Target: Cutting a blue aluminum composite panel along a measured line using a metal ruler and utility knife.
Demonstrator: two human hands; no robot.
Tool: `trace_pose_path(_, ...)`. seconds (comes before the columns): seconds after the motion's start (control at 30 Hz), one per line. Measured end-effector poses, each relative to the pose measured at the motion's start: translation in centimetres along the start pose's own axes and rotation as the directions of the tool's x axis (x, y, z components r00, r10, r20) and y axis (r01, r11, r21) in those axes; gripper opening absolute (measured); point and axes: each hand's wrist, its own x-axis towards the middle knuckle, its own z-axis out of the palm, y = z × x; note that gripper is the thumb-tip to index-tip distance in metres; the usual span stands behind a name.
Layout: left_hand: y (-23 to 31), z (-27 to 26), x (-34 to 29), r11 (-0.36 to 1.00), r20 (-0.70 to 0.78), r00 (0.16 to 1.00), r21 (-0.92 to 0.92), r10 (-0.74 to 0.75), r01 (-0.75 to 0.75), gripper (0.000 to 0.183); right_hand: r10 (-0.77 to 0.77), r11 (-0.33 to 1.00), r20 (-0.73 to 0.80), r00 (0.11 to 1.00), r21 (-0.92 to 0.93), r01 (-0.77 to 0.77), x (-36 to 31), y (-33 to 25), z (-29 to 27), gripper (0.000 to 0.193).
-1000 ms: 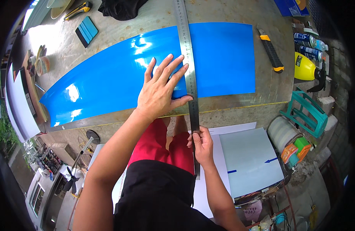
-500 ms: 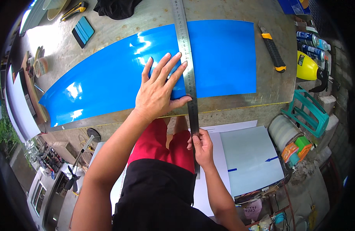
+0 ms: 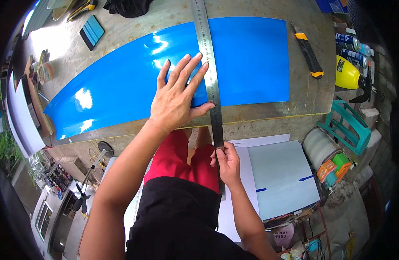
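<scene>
A glossy blue sheet (image 3: 121, 73) lies across the worktable, its left part curving to a narrow end. Across it, from far edge to near, runs a long steel ruler (image 3: 211, 80), whose near end sticks out past the table toward me. My left hand (image 3: 175, 93) is open and lies flat on the sheet, fingers spread, with the fingertips and thumb at the ruler's left edge. Below the table edge my right hand (image 3: 227, 164) is closed around the ruler's near part. A black and yellow utility knife (image 3: 309, 54) with its blade out lies right of the sheet.
A blue squeegee (image 3: 92, 32), a yellow-handled cutter (image 3: 81, 9) and a black cloth (image 3: 128, 6) lie at the far left. Right of the metal table (image 3: 268, 110) are a yellow spray bottle (image 3: 347, 73), cans (image 3: 347, 42) and a green stool (image 3: 344, 125).
The view has shifted a little. Both hands stay on the ruler and sheet, with no clear movement of either against the sheet.
</scene>
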Motion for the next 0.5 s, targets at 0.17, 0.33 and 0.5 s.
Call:
trace_pose_path(0.17, -0.04, 0.06, -0.03, 1.000, 0.016, 1.000, 0.020, 0.001, -0.002, 0.099, -0.006, 1.000, 0.002, 1.000, 0.012, 0.006, -0.02, 0.03, -0.05, 0.023)
trace_pose_path(0.33, -0.07, 0.13, -0.07, 1.000, 0.025, 1.000, 0.028, 0.002, -0.003, 0.102, -0.010, 1.000, 0.009, 1.000, 0.017, 0.010, 0.04, 0.28, -0.15, 0.024)
trace_pose_path(0.5, -0.08, 0.12, -0.06, 1.000, 0.022, 1.000, 0.020, 0.000, 0.000, 0.103, -0.017, 1.000, 0.008, 1.000, 0.004, 0.017, 0.06, 0.35, -0.22, 0.025)
